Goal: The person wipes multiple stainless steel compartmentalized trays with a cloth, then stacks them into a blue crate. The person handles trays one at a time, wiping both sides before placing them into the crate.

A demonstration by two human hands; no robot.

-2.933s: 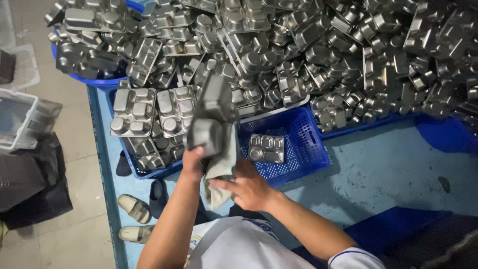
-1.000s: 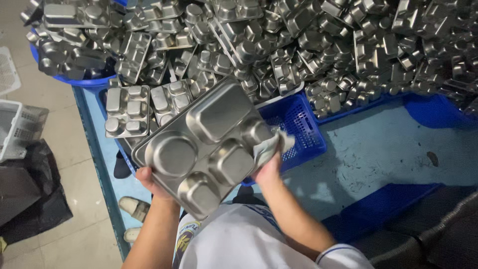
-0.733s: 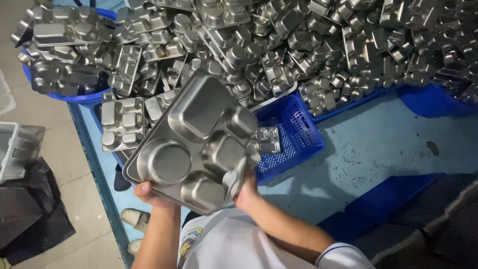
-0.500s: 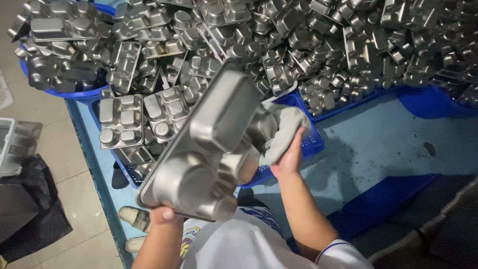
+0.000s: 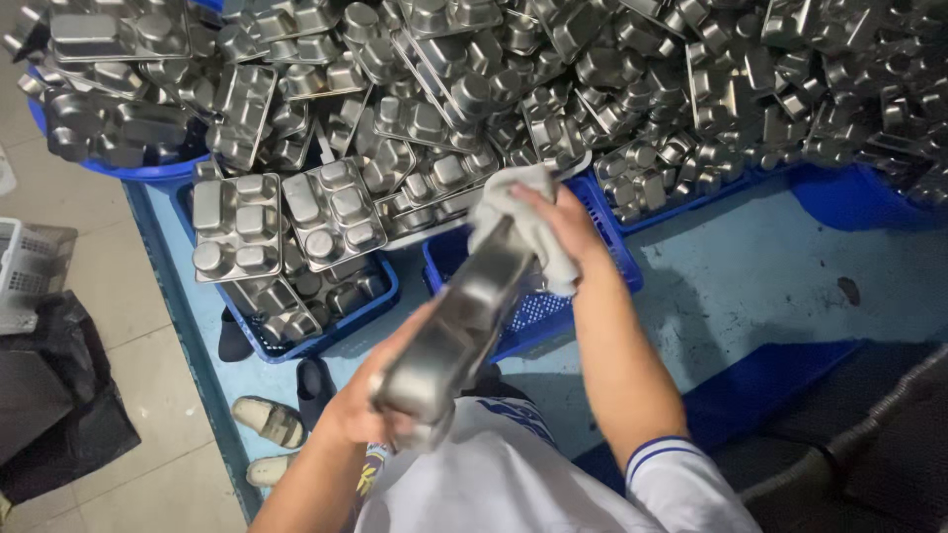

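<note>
One dull grey, compartmented stainless-steel meal tray [image 5: 464, 316] sits at the middle of the view, turned nearly edge-on so that it runs from about seven o'clock up toward one o'clock. The left hand [image 5: 360, 410] grips its lower end, fingers curled shut around the rim. The right hand [image 5: 558, 222] is closed over the upper end, pinching a crumpled pale grey cloth [image 5: 513, 212] against the metal; the cloth wraps around the tray's top edge and hangs a little to the right of the wrist.

Just behind the tray, at twelve to one o'clock, stands a blue perforated plastic crate [image 5: 538, 311], its mesh floor partly showing. At nine to ten o'clock a second blue plastic crate [image 5: 370, 296] holds a loose stack of similar divided steel trays [image 5: 296, 222], some face-up, some tipped. Across the whole top of the view, from ten to two o'clock, spreads a large heap of the same steel trays [image 5: 612, 89], jumbled at every angle, spilling over a round blue tub [image 5: 138, 170] at ten o'clock.

All this rests on a light blue worktable [image 5: 770, 266], scuffed and stained, at three o'clock. At eight o'clock, on the tiled floor [image 5: 138, 395], lies a pair of beige sandals [image 5: 267, 439], and at nine o'clock a black bag [image 5: 59, 405] sits beside a pale plastic basket [image 5: 30, 271].
</note>
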